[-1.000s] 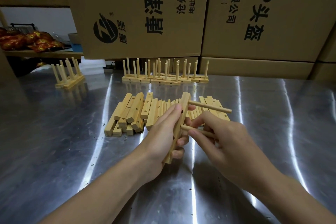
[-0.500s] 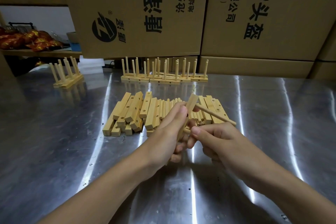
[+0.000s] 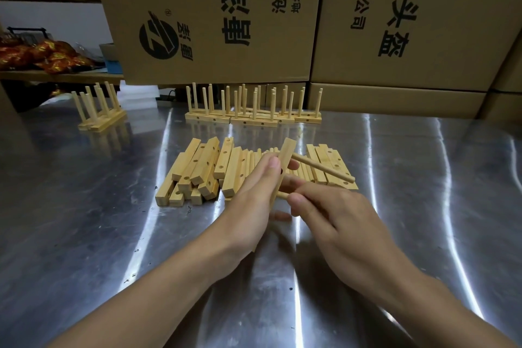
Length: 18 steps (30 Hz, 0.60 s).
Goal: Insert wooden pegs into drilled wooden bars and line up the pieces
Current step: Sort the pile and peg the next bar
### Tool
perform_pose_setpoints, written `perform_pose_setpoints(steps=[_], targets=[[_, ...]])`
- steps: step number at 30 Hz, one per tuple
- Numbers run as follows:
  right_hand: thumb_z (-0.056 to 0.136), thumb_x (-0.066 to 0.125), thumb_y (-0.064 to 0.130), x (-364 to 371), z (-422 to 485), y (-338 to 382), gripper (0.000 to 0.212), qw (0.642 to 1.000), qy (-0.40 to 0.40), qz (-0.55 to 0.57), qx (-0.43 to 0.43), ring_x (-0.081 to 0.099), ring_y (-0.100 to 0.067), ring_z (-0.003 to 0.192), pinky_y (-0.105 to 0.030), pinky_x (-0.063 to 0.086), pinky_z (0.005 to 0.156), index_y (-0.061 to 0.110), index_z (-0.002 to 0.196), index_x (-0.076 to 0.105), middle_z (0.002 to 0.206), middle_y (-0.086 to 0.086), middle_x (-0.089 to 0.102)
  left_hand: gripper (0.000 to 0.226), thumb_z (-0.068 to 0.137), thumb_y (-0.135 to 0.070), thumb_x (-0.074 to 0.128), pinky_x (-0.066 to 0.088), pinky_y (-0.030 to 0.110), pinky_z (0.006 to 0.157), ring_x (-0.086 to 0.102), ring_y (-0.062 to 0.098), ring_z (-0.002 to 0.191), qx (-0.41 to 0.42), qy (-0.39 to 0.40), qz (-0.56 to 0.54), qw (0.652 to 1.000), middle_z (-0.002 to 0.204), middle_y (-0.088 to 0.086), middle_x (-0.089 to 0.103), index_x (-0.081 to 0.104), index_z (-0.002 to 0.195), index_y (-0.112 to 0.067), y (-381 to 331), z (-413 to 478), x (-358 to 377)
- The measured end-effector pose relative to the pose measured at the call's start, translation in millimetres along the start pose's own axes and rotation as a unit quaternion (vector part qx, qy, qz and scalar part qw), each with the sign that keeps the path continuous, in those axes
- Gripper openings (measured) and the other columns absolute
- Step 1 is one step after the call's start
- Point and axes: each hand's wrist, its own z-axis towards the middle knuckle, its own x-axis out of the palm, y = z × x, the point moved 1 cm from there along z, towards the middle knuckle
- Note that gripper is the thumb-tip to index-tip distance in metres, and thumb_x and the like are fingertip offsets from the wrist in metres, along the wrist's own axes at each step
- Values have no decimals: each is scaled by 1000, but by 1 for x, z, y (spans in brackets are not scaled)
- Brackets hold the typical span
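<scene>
**Visitor:** Why hold the bar on end like that?

**Worker:** My left hand (image 3: 254, 198) wraps round the drilled bar (image 3: 286, 150) and keeps it upright over the counter (image 3: 84, 220), so its holes face my right hand (image 3: 333, 220). One peg (image 3: 324, 169) already juts sideways near the top. My right fingers (image 3: 296, 200) pinch a second peg (image 3: 282, 195), its tip at a lower hole.

**Visitor:** And everything else?

**Worker:** Loose bars (image 3: 197, 169) lie heaped just behind my hands, within easy reach. Finished pieces (image 3: 254, 117) stand in a row at the back, pegs up, with a smaller group (image 3: 99, 118) off to the left. The counter is scuffed, shiny steel. Printed cardboard boxes (image 3: 214, 8) wall it in, and a shelf (image 3: 62, 76) on the left carries red-and-gold packets (image 3: 42, 54).
</scene>
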Motion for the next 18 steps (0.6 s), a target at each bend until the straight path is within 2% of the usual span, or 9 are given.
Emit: perform_pose_setpoints(steps=[2,5,6,7,9,10,12,14,18], targets=[[108,55,31,-2,2,-3,41,993,47,104,32,60,17,110,-12,43,79,39,68,63,97,43,68,46,114,-47,27,63,37,93,71,18,111,4,10,2,1000,116,2,74,62,128,-22,0,0,0],[108,56,26,-3,6,-7,43,957,117,245,101,58,22,74,0,39,62,17,68,68,65,39,60,44,112,-50,27,63,32,89,72,17,109,23,14,21,999,118,-2,75,60,128,-26,1,1,-2],[108,56,27,-3,7,-8,43,950,126,261,115,58,21,71,1,37,59,16,69,70,64,39,60,44,112,-51,26,64,35,90,72,17,110,25,16,27,999,118,-2,75,60,126,-26,2,1,-2],[108,56,27,-3,7,-8,42,949,128,261,118,60,22,81,1,39,63,15,71,73,75,42,64,44,111,-51,27,64,37,89,73,17,110,23,13,31,999,117,-2,76,60,123,-26,3,2,-1],[108,55,30,-1,8,-8,38,967,107,208,102,58,20,114,-8,47,84,17,79,77,109,40,70,43,112,-51,29,64,35,83,73,15,105,15,-11,19,1000,111,1,76,62,117,-23,9,4,0],[108,53,34,2,7,-8,36,981,84,149,91,58,15,118,-21,50,93,20,85,77,115,35,70,43,112,-50,30,64,33,80,73,13,102,10,-29,9,1000,108,2,76,62,116,-21,12,5,1],[107,45,45,5,5,-5,32,997,43,-25,51,64,1,106,-37,51,91,30,101,73,109,23,73,42,114,-47,31,63,30,79,73,12,98,12,-63,11,998,104,2,75,63,113,-19,17,7,1],[100,39,51,8,1,5,33,985,29,-171,6,60,-5,97,-37,46,89,39,119,63,102,22,67,40,113,-51,31,63,35,83,75,16,99,18,-79,27,996,104,-1,76,63,108,-27,21,8,1],[89,50,43,17,0,12,41,979,44,-198,18,56,-5,100,-32,41,93,39,131,50,109,22,59,41,105,-63,31,63,37,85,77,19,98,29,-102,10,994,112,-2,77,61,94,-37,19,7,4]])
